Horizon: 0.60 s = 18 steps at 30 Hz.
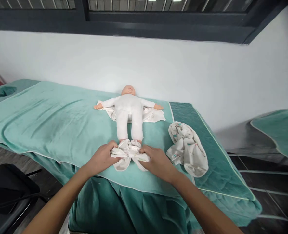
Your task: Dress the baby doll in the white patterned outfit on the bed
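A baby doll (pixel 128 110) with a white cloth body lies on its back on the bed, arms spread and legs toward me. White printed baby pants (pixel 128 149) are bunched up at its feet, with two rounded ends hanging toward me. My left hand (pixel 104 156) pinches the left edge of the pants between thumb and fingers. On the opposite edge, my right hand (pixel 156 161) grips the same cloth. The bunched fabric partly hides the doll's feet. Beneath the doll's arms and torso a white baby top (pixel 153 114) is spread out.
A crumpled white printed cloth (pixel 188 149) lies to the right of the doll. Green velvet covers (pixel 61 117) drape the bed, which stands against a white wall (pixel 183 71). A black chair (pixel 9 191) is at lower left, and another green-covered surface (pixel 280 130) is at right.
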Each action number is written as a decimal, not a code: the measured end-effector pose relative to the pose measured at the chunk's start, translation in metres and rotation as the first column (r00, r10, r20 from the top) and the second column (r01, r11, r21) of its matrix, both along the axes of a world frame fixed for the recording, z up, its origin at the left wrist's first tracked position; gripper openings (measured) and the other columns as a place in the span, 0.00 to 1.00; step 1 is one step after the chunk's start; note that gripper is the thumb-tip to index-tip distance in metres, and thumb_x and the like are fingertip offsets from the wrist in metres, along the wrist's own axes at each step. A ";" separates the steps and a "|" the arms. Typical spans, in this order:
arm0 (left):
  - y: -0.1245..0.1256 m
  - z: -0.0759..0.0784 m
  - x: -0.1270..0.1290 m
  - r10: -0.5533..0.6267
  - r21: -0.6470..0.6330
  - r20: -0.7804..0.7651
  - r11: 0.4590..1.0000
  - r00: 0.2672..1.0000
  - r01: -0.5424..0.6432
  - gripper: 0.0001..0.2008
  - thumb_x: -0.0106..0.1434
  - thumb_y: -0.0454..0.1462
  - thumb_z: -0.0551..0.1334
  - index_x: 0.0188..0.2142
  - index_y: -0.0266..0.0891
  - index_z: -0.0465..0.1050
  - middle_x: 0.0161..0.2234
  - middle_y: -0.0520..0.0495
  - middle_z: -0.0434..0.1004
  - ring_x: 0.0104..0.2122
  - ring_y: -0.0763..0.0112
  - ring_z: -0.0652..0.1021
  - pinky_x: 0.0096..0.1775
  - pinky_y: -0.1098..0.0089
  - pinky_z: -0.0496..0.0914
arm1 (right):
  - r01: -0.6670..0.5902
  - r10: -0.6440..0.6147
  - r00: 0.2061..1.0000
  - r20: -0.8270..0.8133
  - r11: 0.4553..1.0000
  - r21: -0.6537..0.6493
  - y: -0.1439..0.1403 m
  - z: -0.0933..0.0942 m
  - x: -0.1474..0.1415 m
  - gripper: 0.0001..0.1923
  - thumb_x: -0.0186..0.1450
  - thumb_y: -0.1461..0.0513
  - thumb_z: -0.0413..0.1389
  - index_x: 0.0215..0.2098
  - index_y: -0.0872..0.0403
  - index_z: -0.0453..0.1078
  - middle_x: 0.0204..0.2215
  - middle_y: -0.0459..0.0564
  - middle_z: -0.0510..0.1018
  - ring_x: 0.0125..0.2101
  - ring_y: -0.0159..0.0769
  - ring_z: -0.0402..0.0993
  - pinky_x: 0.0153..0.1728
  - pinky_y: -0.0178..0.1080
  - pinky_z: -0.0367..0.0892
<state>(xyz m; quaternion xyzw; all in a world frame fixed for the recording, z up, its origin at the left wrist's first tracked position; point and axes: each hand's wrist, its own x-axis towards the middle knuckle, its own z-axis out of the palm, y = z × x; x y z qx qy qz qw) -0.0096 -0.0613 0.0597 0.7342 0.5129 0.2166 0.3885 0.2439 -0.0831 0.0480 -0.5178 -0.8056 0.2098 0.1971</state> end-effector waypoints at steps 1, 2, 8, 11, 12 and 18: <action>-0.003 0.007 -0.003 -0.008 -0.030 0.050 0.999 0.999 0.010 0.11 0.58 0.42 0.64 0.32 0.41 0.63 0.28 0.55 0.67 0.30 0.69 0.68 0.32 0.70 0.60 | -0.033 0.028 0.998 -0.061 0.996 -0.079 -0.002 0.009 0.000 0.06 0.62 0.62 0.60 0.37 0.51 0.68 0.33 0.45 0.77 0.33 0.37 0.73 0.33 0.36 0.60; -0.004 0.014 -0.006 -0.017 -0.064 0.111 0.998 0.994 0.024 0.12 0.58 0.42 0.64 0.32 0.40 0.63 0.28 0.55 0.65 0.29 0.71 0.67 0.31 0.71 0.59 | -0.075 0.054 0.990 -0.129 0.984 -0.162 -0.003 0.019 0.000 0.08 0.61 0.59 0.62 0.37 0.51 0.68 0.32 0.44 0.75 0.31 0.35 0.71 0.32 0.35 0.59; 0.010 0.067 -0.019 -0.104 -0.121 0.292 0.982 0.951 0.145 0.19 0.56 0.49 0.67 0.32 0.40 0.62 0.27 0.57 0.61 0.27 0.75 0.64 0.29 0.74 0.59 | -0.415 0.151 0.813 -0.562 0.827 -0.379 0.018 0.083 0.003 0.26 0.61 0.39 0.57 0.33 0.54 0.67 0.27 0.42 0.67 0.27 0.30 0.62 0.28 0.34 0.57; 0.022 0.110 -0.021 -0.237 0.016 0.133 0.971 0.962 0.237 0.18 0.56 0.49 0.67 0.36 0.40 0.67 0.31 0.54 0.68 0.31 0.71 0.69 0.31 0.73 0.61 | -0.433 0.227 0.868 -0.442 0.781 -0.450 0.036 0.122 -0.002 0.29 0.69 0.40 0.45 0.29 0.54 0.68 0.25 0.44 0.68 0.26 0.30 0.61 0.29 0.36 0.58; 0.025 0.124 -0.022 -0.319 0.046 0.025 0.947 0.947 0.318 0.17 0.56 0.49 0.67 0.37 0.41 0.69 0.33 0.52 0.71 0.32 0.70 0.71 0.32 0.73 0.62 | -0.426 0.269 0.895 -0.355 0.748 -0.509 0.041 0.135 -0.005 0.28 0.69 0.41 0.47 0.27 0.54 0.69 0.24 0.44 0.67 0.26 0.30 0.60 0.28 0.36 0.57; 0.033 0.181 -0.023 -0.342 0.205 -0.462 0.857 0.818 0.474 0.15 0.55 0.49 0.68 0.36 0.44 0.74 0.29 0.51 0.76 0.28 0.65 0.74 0.30 0.70 0.61 | -0.328 0.285 0.943 -0.171 0.883 -0.336 0.049 0.200 -0.018 0.21 0.60 0.44 0.62 0.27 0.52 0.71 0.22 0.42 0.67 0.23 0.29 0.61 0.24 0.35 0.56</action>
